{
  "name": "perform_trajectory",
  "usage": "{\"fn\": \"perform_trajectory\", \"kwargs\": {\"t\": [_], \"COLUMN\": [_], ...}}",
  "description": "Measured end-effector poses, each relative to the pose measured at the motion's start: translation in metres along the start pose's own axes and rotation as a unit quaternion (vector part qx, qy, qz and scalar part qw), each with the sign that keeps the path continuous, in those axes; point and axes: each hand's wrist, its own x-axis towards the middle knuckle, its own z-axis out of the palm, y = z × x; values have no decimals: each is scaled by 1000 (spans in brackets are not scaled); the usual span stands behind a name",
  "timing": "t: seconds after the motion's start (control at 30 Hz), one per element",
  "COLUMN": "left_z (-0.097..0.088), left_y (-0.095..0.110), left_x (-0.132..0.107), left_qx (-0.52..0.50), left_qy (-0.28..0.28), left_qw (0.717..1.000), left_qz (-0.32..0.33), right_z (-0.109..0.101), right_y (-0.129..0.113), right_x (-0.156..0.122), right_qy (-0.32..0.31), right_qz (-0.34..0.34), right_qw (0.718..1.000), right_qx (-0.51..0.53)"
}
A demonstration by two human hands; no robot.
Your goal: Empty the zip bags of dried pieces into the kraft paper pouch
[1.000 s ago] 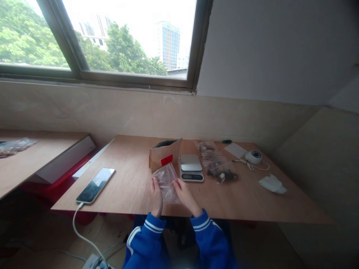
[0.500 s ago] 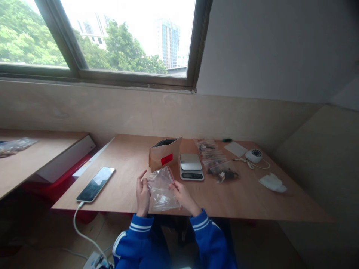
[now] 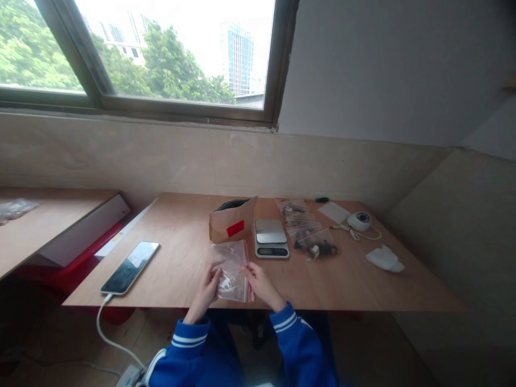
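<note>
Both my hands grip a clear zip-lock bag (image 3: pixel 231 258) just above the table's front edge. My left hand (image 3: pixel 208 285) is closed on the bag's left side, near a small white item (image 3: pixel 226 282) that shows through the plastic. On the other side, the fingers of my right hand (image 3: pixel 258 280) pinch the red-striped zip edge. Right behind the bag stands a brown kraft paper pouch (image 3: pixel 220 228) with a red label, its top gaping. A small digital scale (image 3: pixel 272 236) with a bare metal plate sits to the right of the pouch.
Several zip bags with dark parts (image 3: pixel 304 228) lie right of the scale. Farther right are a white paper (image 3: pixel 334 212), a white dome camera (image 3: pixel 358 221) with a cable, and a crumpled white wrapper (image 3: pixel 385 259). A charging phone (image 3: pixel 131 267) lies at the left, its cable over the edge.
My left hand has moved down along the bag and closed on its left side. The bag now lies flatter, with its zip edge more upright. The whole view has shifted slightly.
</note>
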Motion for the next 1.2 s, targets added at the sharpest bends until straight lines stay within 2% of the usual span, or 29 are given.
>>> {"fn": "perform_trajectory", "kwargs": {"t": [0.07,0.13,0.2,0.27,0.33,0.4,0.47,0.53,0.57,0.63,0.73,0.8,0.87,0.93,1.0,1.07,1.13,1.2], "left_z": [-16,-38,-62,-83,-99,-108,-111,-109,-107,-101,-91,-85,-81,-77,-73,-70,-69,-68], "left_y": [-2,-3,-4,-6,-7,-5,-1,5,9,14,17,13,5,-5,-14,-19,-19,-13], "left_x": [1,1,0,1,6,17,30,44,50,57,60,60,62,64,69,74,78,78], "left_qx": [17,40,65,89,118,154,198,247,273,340,457,513,541,552,559,567,565,552], "left_qy": [9,40,94,154,205,240,254,259,264,301,368,343,274,205,171,167,170,176], "left_qw": [1000,998,993,984,971,958,946,932,923,887,802,778,789,807,811,807,808,815], "left_qz": [4,9,14,18,26,36,46,56,64,81,110,121,99,54,21,7,3,23], "right_z": [-12,-34,-64,-98,-128,-150,-164,-173,-176,-182,-191,-194,-191,-182,-165,-145,-125,-106], "right_y": [4,10,17,23,29,33,37,43,46,52,55,50,36,15,-9,-32,-49,-60], "right_x": [-1,-1,2,6,11,15,18,20,20,19,11,2,-11,-28,-44,-57,-62,-62], "right_qy": [8,93,212,305,382,422,442,454,457,465,477,483,502,540,565,527,456,389], "right_qz": [15,-20,-101,-147,-130,-83,-23,22,30,19,-23,-39,-50,-62,-78,-108,-123,-129], "right_qw": [1000,994,962,910,848,798,765,749,747,749,765,778,778,763,760,800,853,893], "right_qx": [-8,-49,-136,-239,-343,-423,-467,-482,-482,-471,-431,-399,-374,-349,-313,-264,-221,-186]}}
